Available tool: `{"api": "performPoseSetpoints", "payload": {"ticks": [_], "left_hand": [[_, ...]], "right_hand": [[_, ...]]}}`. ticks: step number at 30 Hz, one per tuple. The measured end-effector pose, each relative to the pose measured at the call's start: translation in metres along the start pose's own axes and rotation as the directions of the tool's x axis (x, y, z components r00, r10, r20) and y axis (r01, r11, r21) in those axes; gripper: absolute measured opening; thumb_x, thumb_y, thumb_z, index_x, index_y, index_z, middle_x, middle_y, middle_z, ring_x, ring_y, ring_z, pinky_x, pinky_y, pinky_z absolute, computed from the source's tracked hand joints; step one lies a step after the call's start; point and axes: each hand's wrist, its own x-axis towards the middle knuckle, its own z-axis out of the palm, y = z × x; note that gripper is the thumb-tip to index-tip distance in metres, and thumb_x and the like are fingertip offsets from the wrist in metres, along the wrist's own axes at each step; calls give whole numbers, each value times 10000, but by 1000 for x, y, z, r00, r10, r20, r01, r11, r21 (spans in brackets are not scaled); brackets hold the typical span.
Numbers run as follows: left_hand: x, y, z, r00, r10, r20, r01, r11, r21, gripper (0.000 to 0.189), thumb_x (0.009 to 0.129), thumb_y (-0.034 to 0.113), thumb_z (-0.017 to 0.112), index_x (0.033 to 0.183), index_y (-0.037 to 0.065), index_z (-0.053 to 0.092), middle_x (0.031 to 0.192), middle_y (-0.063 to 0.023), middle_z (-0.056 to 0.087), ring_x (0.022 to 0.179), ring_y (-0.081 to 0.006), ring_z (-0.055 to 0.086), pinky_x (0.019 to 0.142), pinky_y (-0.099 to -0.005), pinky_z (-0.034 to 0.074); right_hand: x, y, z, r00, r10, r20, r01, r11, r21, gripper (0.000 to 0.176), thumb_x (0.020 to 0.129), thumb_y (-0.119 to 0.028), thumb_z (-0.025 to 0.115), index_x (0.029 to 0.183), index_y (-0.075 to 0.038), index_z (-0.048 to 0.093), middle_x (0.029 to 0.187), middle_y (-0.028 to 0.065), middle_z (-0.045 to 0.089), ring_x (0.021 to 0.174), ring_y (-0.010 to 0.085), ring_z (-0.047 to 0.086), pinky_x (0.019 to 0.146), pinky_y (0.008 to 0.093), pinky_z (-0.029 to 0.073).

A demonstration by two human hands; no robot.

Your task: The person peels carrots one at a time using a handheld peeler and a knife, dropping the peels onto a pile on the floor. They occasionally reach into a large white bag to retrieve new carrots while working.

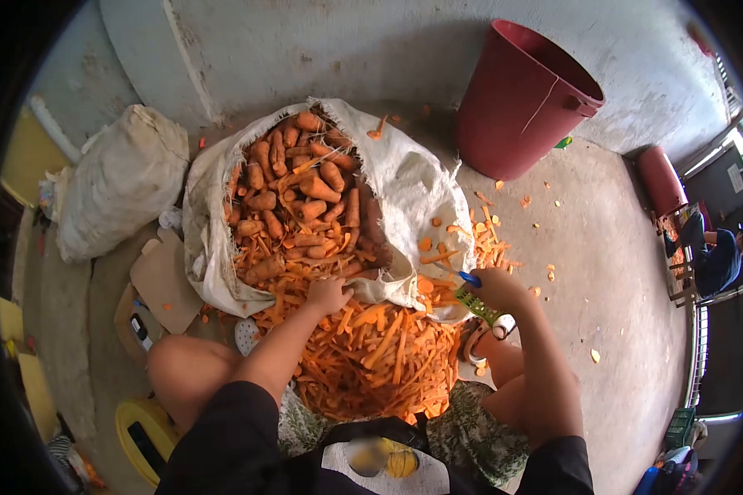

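Observation:
A large open white sack (pixel 421 186) in front of me holds many carrots (pixel 318 187), with peelings among them. My left hand (pixel 328 294) is closed at the sack's near rim, above the peelings; I cannot tell what its fingers hold. My right hand (pixel 499 290) is wrapped round the blue handle of a small knife (pixel 470 279). The knife's thin blade points left, over carrot pieces on the sack's right fold. A green patterned strip (pixel 476 306) shows just below that hand. Between my legs lies a big heap of orange carrot peelings (pixel 371 359).
A tall red bin (pixel 516 107) stands by the wall, and a full white sack (pixel 125 186) at left. Cardboard (pixel 167 279) and a yellow lid-like object (pixel 128 425) lie near my left knee. Scraps dot the floor. A seated person (pixel 712 264) is far right, near another red bin (pixel 661 180).

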Motion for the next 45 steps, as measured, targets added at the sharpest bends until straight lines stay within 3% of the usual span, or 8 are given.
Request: {"api": "performPoseSetpoints", "payload": {"ticks": [6, 13, 18, 22, 24, 33, 40, 45], "left_hand": [[14, 20, -61, 771, 166, 615, -220, 975, 13, 407, 865, 330, 392, 683, 41, 614, 603, -82, 547, 636, -265, 560, 712, -403, 457], [17, 25, -56, 769, 118, 628, -139, 990, -16, 456, 863, 303, 389, 518, 38, 525, 461, -74, 444, 433, -241, 436, 474, -385, 432], [28, 8, -21, 896, -337, 291, 372, 925, -75, 346, 879, 330, 389, 952, 24, 533, 683, -92, 577, 606, -264, 566, 539, -413, 473], [30, -24, 27, 990, -93, -102, 100, 993, 67, 415, 881, 350, 402, 1143, 30, 418, 749, -90, 585, 634, -270, 576, 577, -412, 482], [41, -12, -15, 824, -258, 505, 304, 952, -11, 465, 882, 384, 408, 1186, 33, 400, 992, -127, 558, 879, -253, 552, 732, -355, 465], [65, -14, -24, 583, -388, 714, 546, 838, 9, 325, 862, 323, 461, 1050, 62, 508, 846, -108, 606, 714, -233, 586, 715, -385, 466], [55, -2, -44, 656, -383, 651, 501, 865, 4, 297, 862, 301, 504, 1120, 155, 489, 986, -67, 579, 939, -230, 514, 996, -476, 227], [46, -2, -51, 928, -258, 267, 344, 868, -359, 209, 841, 254, 534, 1010, 132, 533, 923, -45, 605, 891, -224, 560, 1012, -511, 120]], "right_hand": [[7, 9, 8, 1000, -12, 27, 11, 1000, 6, 242, 795, -286, 561, 874, -58, 578, 756, 160, 600, 710, 315, 575, 645, 403, 430], [15, 7, 15, 999, -27, 45, 27, 1000, 7, 248, 795, -284, 561, 899, -59, 580, 776, 160, 604, 726, 315, 580, 656, 397, 435], [15, 3, 15, 999, -26, 30, 25, 1000, 13, 255, 797, -281, 561, 921, -59, 580, 784, 164, 606, 730, 315, 581, 659, 396, 434], [16, 8, 19, 999, 14, 45, -14, 1000, 3, 247, 797, -276, 559, 913, -59, 579, 770, 162, 605, 708, 306, 580, 652, 394, 433], [16, 11, 22, 998, 31, 52, -30, 999, -13, 242, 796, -273, 560, 908, -60, 580, 765, 160, 604, 699, 301, 579, 648, 393, 433], [15, 17, 25, 989, 102, 111, -103, 995, 4, 223, 781, -256, 549, 947, -114, 594, 822, 134, 616, 773, 307, 585, 677, 393, 447], [11, 12, 21, 999, 17, 29, -17, 1000, -24, 242, 804, -283, 539, 871, -53, 573, 745, 143, 598, 688, 286, 573, 629, 387, 429], [9, 5, 21, 998, -41, -48, 41, 999, 6, 244, 807, -288, 536, 892, -64, 580, 752, 147, 599, 700, 308, 571, 637, 394, 431]]}}
